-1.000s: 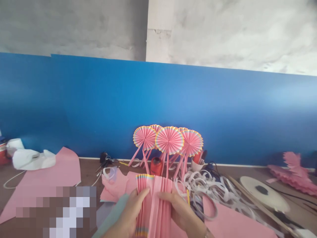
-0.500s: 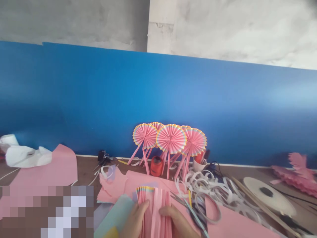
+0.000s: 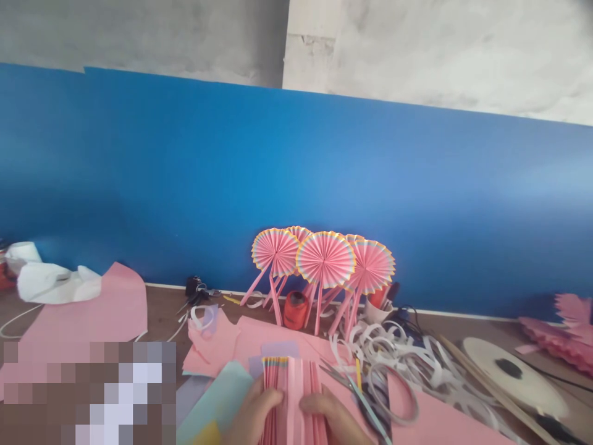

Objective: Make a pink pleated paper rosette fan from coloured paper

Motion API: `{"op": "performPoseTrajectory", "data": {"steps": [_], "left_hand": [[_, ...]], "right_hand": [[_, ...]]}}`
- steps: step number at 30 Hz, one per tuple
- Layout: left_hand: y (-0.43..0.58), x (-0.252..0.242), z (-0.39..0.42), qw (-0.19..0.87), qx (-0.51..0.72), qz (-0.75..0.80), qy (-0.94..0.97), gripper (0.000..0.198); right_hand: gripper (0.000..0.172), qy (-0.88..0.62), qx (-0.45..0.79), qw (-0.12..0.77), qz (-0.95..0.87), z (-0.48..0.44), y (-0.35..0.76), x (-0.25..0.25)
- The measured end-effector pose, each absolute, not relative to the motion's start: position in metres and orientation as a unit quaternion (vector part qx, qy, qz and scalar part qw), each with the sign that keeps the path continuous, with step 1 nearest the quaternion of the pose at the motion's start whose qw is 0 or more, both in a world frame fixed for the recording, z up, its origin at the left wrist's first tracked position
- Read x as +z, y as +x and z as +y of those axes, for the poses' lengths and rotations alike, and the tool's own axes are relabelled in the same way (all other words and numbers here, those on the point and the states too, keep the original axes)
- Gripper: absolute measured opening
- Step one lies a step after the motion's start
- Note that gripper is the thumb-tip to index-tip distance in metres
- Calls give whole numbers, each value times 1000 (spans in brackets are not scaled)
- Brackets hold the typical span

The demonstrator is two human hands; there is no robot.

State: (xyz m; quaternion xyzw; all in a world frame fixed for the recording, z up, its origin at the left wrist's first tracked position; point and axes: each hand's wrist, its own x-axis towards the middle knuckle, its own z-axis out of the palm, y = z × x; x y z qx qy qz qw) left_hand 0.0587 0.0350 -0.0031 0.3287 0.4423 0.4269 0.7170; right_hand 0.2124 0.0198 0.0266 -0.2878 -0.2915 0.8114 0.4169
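A pleated pink paper fan point(image 3: 294, 395), with a yellow and rainbow edge at its top left, stands folded between my two hands. My left hand point(image 3: 257, 405) grips its left side, thumb across the pleats. On the right side my right hand point(image 3: 331, 411) presses its thumb near a smooth pink strip down the middle. The lower end of the fan runs out of the picture. Beside my right hand lie open scissors point(image 3: 340, 376) on pink paper point(image 3: 319, 346). Several finished round pink fans point(image 3: 325, 259) on sticks lean against the blue board.
A red spool point(image 3: 295, 310) and a white cup point(image 3: 378, 311) stand behind the paper. White curled strips point(image 3: 407, 352), a tape ring point(image 3: 414, 395) and a cream oval plate point(image 3: 514, 377) lie to the right. Pale blue paper point(image 3: 217, 395) is at left. A blue board point(image 3: 208, 173) closes off the back.
The pleats at the top left have been squeezed closer together, and the fan is more compact. My left thumb sits slightly lower. The whole view has shifted a little.
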Motion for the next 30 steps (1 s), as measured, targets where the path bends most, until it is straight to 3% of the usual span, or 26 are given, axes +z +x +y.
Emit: {"op": "performPoseTrajectory", "data": {"steps": [5, 11, 16, 20, 25, 30], "left_hand": [[58, -1, 33, 757, 424, 388, 310, 23], [63, 3, 32, 735, 451, 383, 332, 34], [62, 9, 29, 778, 447, 311, 314, 38], [59, 8, 28, 723, 462, 376, 351, 46], [58, 5, 29, 693, 495, 395, 343, 52], [60, 6, 33, 652, 479, 483, 335, 44]], "right_hand": [[42, -260, 835, 395, -282, 18, 210, 36], [40, -237, 845, 392, -275, 13, 208, 49], [42, -233, 842, 391, -291, 15, 206, 47], [46, -218, 814, 441, -308, 16, 200, 45], [48, -249, 808, 443, -297, 17, 198, 39], [50, -292, 776, 471, -301, 17, 197, 33]]}}
